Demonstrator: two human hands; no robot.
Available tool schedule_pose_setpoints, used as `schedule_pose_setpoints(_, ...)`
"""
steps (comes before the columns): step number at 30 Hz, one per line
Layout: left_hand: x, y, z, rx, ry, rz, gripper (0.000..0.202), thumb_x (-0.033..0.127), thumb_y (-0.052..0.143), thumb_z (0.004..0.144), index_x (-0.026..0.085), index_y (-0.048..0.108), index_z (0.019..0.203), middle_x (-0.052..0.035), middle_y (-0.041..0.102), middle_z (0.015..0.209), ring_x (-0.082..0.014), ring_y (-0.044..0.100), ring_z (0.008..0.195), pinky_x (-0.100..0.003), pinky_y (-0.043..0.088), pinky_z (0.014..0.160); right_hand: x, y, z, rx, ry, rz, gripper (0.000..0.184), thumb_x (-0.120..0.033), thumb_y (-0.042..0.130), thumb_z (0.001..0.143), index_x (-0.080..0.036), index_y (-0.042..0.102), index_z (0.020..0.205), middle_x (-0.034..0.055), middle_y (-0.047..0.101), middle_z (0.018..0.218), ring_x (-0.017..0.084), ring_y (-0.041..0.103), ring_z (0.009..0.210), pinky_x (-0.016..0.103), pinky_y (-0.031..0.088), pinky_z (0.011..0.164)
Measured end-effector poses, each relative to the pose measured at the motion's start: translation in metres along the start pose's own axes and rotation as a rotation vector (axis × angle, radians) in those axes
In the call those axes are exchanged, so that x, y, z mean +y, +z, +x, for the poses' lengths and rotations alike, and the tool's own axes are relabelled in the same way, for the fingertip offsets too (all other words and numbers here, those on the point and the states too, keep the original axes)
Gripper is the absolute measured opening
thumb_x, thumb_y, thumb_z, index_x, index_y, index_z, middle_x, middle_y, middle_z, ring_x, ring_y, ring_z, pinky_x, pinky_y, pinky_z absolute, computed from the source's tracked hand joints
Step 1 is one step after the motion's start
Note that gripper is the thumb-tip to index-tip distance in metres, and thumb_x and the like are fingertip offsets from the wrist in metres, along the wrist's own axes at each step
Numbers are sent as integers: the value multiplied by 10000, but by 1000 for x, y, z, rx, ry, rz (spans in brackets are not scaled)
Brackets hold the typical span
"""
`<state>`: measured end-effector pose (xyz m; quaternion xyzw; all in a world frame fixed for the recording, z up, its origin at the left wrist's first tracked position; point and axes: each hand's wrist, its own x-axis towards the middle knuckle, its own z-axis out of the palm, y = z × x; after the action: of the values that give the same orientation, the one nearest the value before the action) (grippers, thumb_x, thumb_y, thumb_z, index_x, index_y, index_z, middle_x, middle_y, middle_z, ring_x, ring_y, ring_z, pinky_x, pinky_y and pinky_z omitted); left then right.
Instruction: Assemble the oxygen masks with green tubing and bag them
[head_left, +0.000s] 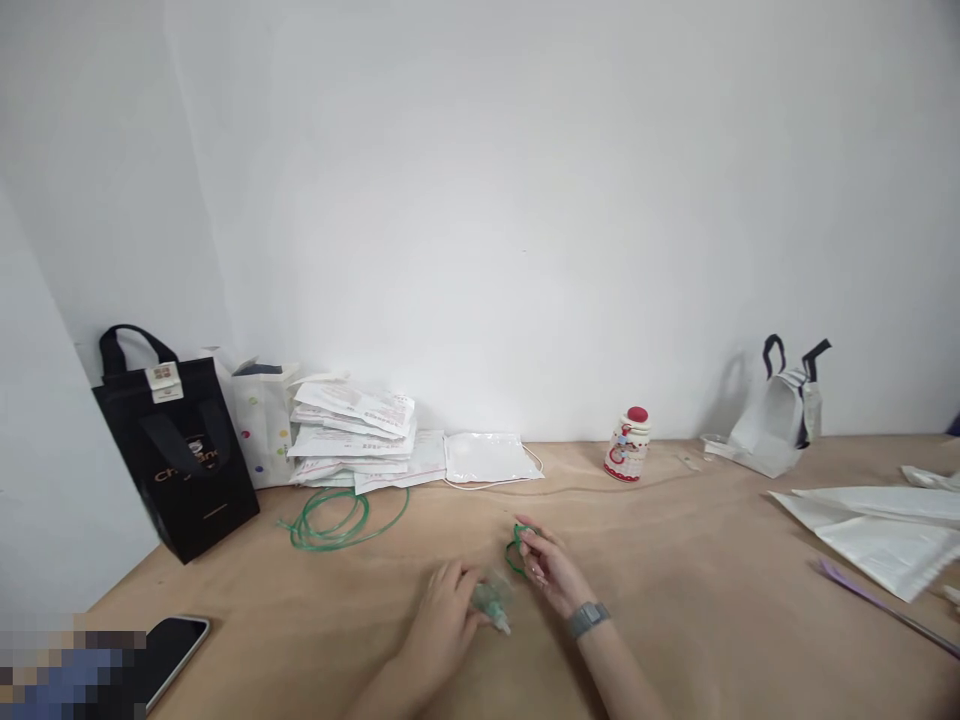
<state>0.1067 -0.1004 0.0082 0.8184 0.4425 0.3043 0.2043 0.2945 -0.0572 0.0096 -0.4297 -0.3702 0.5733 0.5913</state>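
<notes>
Close to the table's front, my left hand [444, 612] is closed round a clear, green-tinted oxygen mask [491, 600], its pale tip pointing toward me. Just to the right, my right hand [553, 570], with a grey watch on the wrist, pinches a dark green elastic strap [513, 556] that hangs in a loop. Whether the strap joins the mask does not show clearly. A coil of green tubing [330, 520] lies apart from both hands, farther back on the left.
Along the wall stand a black bag [195, 480], a dotted white bag [262, 425], stacked white packets [356, 440], a flat white pouch [491, 458], a red-topped bottle [628, 447] and a white bag [772, 425]. A phone [169, 650] lies front left; white wrappers [877, 530] and a thin purple-ended tool [885, 605] lie right.
</notes>
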Motion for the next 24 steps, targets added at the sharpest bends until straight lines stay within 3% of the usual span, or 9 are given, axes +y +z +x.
schedule_pose_setpoints(5, -16, -5, -10, 82, -194, -370, 93, 132, 594, 625, 194, 632, 684, -34, 578, 792, -215, 478, 839, -306, 333, 773, 4, 1, -1, 50, -21, -15, 522, -394, 634, 646, -239, 444, 1107, -56, 550, 548, 50, 400, 340, 158, 242, 345)
schedule_pose_setpoints(9, -24, -2, -14, 187, -379, -785, 73, 211, 660, 580, 170, 600, 569, 0, 555, 621, -173, 494, 676, -257, 350, 636, 6, 1, 2, 36, -129, -240, 435, -511, 534, 696, -157, 585, 944, 12, 583, 603, 83, 477, 425, 209, 350, 416)
schedule_pose_setpoints(12, -28, -5, -15, 204, -477, -978, 240, 388, 638, 617, 156, 579, 594, 13, 539, 539, -131, 481, 522, -230, 338, 503, 11, -3, 7, 68, -169, -364, 415, -510, 553, 668, -115, 636, 761, 30, 567, 553, 111, 478, 439, 242, 370, 429)
schedule_pose_setpoints(14, -30, -10, -15, 211, -531, -1111, 296, 441, 642, 609, 152, 584, 636, 3, 571, 556, -121, 501, 504, -221, 345, 483, 14, -8, 11, 151, -238, -446, 368, -464, 593, 639, -126, 635, 780, 20, 553, 566, 133, 490, 488, 264, 393, 468)
schedule_pose_setpoints(19, -33, -18, -17, 268, -619, -1341, 264, 365, 719, 569, 158, 612, 693, -18, 645, 649, -115, 571, 575, -199, 384, 516, 13, -28, 19, 334, -426, -636, 323, -350, 557, 655, -166, 614, 914, 65, 540, 809, 195, 519, 725, 331, 430, 670)
schedule_pose_setpoints(24, -32, -17, -18, 236, -690, -1432, 221, 312, 733, 579, 156, 644, 709, -31, 681, 680, -108, 589, 580, -180, 390, 500, 8, -40, 20, 318, -478, -803, 254, -305, 471, 706, -143, 639, 806, 116, 540, 858, 231, 532, 769, 366, 440, 678)
